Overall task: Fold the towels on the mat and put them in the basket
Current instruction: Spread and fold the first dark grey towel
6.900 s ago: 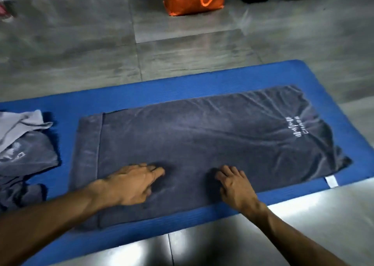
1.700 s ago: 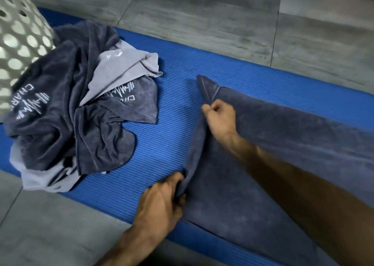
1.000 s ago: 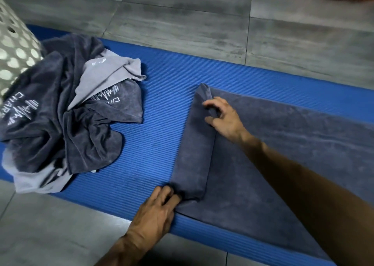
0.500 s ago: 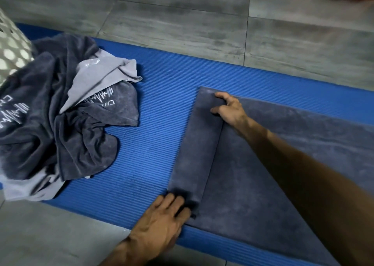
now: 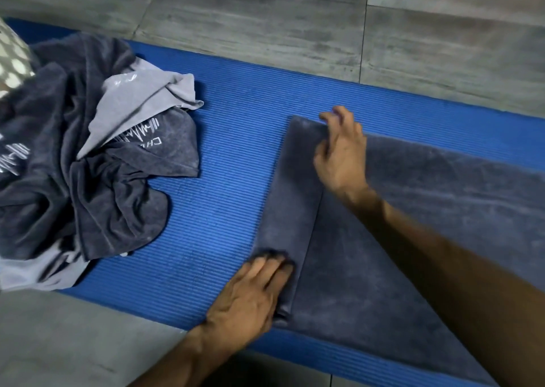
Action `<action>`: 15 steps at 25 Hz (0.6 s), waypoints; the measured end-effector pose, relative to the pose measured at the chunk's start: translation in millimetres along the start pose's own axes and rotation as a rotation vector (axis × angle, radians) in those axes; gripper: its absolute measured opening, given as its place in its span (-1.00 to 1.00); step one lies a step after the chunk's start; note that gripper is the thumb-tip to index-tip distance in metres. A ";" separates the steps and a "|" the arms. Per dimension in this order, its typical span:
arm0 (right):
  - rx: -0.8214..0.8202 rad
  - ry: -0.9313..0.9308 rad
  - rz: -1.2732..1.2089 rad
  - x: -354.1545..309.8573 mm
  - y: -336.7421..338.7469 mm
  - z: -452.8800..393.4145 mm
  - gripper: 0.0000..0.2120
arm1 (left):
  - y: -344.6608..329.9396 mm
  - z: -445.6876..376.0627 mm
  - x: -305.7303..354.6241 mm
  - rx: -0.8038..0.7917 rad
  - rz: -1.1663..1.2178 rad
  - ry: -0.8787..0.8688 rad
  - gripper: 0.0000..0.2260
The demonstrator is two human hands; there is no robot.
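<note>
A dark grey towel [image 5: 413,239] lies flat on the blue mat [image 5: 224,198], its left end folded over into a narrow strip [image 5: 292,192]. My left hand [image 5: 250,295] lies flat on the strip's near corner, fingers pressed on the cloth. My right hand [image 5: 342,150] rests on the strip's far corner with its fingers spread, blurred by motion. A heap of crumpled dark and light grey towels [image 5: 88,162] lies at the mat's left end. Behind the heap, at the left edge, shows a sliver of the white perforated basket [image 5: 10,59].
Grey floor tiles [image 5: 295,18] surround the mat on the far and near sides. Bare blue mat lies between the heap and the flat towel.
Since 1.7 s ago both hands have laid the towel's left edge over to the right and let it go. They now press the folded strip flat; the right hand has slid slightly along it.
</note>
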State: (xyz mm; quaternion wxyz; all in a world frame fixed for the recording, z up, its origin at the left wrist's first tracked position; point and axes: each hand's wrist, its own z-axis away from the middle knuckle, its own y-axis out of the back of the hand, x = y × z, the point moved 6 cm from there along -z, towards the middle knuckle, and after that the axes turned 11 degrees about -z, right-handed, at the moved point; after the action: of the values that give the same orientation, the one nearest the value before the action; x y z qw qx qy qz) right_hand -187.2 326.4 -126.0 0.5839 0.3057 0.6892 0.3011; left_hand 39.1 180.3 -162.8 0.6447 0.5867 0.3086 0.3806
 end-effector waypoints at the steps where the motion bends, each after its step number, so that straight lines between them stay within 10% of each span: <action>1: -0.036 0.112 0.026 -15.1 -11.3 22.2 -0.48 | -7.5 -6.8 -2.3 -0.030 -0.059 0.024 -0.46; 5: -0.436 0.196 0.147 -29.6 -85.2 97.7 -0.36 | -26.8 -9.3 -1.8 -0.084 -0.071 0.059 -0.41; 15: -0.481 0.026 0.278 12.0 -88.9 -35.0 -0.35 | -35.9 -1.6 11.5 -0.075 -0.059 0.013 -0.28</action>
State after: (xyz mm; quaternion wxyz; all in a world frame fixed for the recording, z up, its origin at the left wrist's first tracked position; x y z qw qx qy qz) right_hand -229.6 277.4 -197.3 0.5837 0.2459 0.5569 0.5373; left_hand 48.4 190.2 -198.0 0.6754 0.5501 0.3155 0.3764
